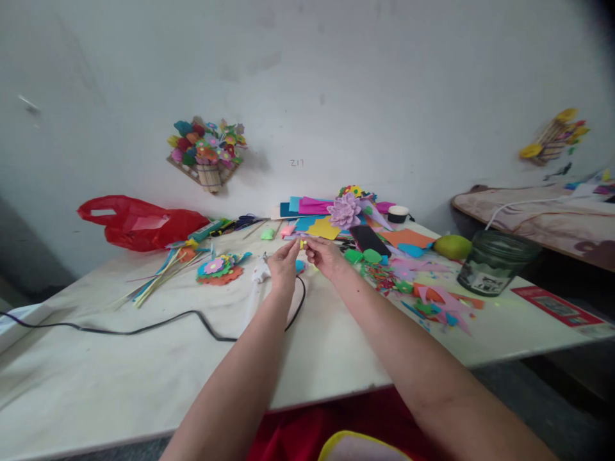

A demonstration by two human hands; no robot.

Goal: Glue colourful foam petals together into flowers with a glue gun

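Observation:
Both my hands meet over the middle of the table, fingertips pinched around a small yellow piece [302,244] whose exact kind is too small to make out. My left hand [283,266] grips it from the left, my right hand [323,256] from the right. Just left of my left hand stands a white hot glue gun [261,270], partly hidden by the wrist, with its black cord [192,312] running left. A bit of blue [300,266] shows behind my hands. Further left lies a stack of colourful foam flowers [218,269].
A red plastic bag [144,224] and thin sticks [156,278] lie at the left. Coloured foam sheets [321,227], a purple flower [344,211] and a dark phone [369,241] are at the back. Foam scraps [432,301], a yellow-green fruit [452,247] and a dark jar [494,262] occupy the right.

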